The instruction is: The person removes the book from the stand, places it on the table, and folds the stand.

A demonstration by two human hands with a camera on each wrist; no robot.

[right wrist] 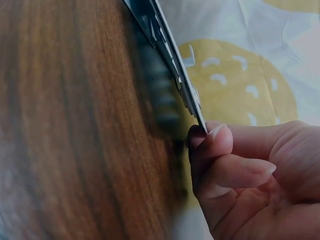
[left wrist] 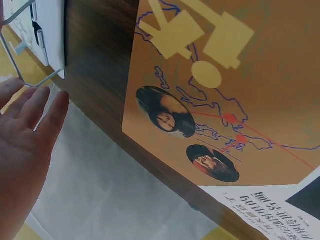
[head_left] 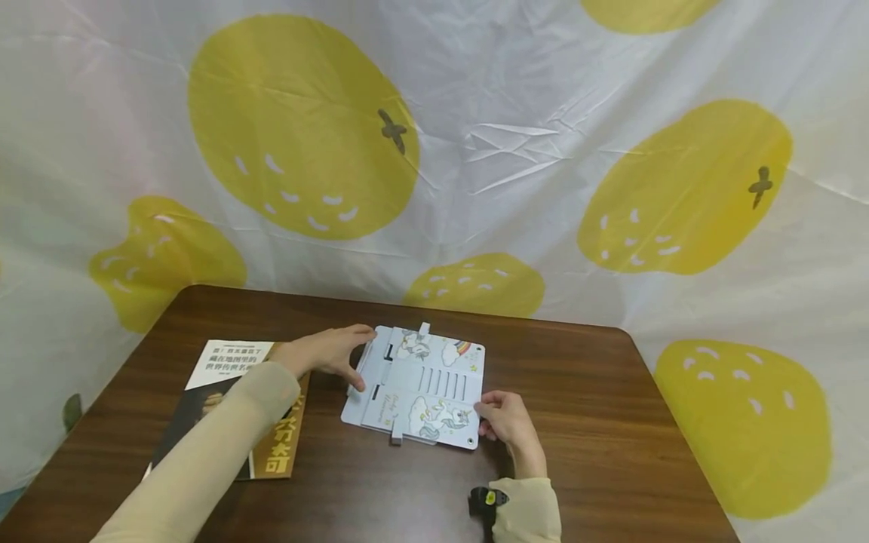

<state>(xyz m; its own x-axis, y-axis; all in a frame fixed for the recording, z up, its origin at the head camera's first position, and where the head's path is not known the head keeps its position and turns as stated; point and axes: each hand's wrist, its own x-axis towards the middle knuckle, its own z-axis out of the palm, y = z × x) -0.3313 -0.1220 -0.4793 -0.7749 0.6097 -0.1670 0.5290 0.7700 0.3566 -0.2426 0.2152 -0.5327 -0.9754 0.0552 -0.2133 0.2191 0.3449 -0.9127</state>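
A white folding book stand (head_left: 434, 385) with unicorn and rainbow prints and a row of slots lies nearly flat above the table, with small clips at its long edges. My right hand (head_left: 505, 418) pinches the stand's right edge between thumb and finger; the right wrist view shows the thin panel (right wrist: 175, 60) edge-on, raised off the wood. At the other end, my left hand (head_left: 333, 351) reaches over with thumb and fingers spread wide. In the left wrist view, its fingertips (left wrist: 57, 107) are extended beside a wire support (left wrist: 12, 62) of the stand; contact is unclear.
On the left of the brown wooden table (head_left: 584, 452) lies a book (head_left: 278, 445) with a black, white and golden-brown cover, partly under the left forearm. Behind the table hangs a white curtain (head_left: 475, 188) with yellow fruit prints. A black strap (head_left: 485, 501) is on the right wrist.
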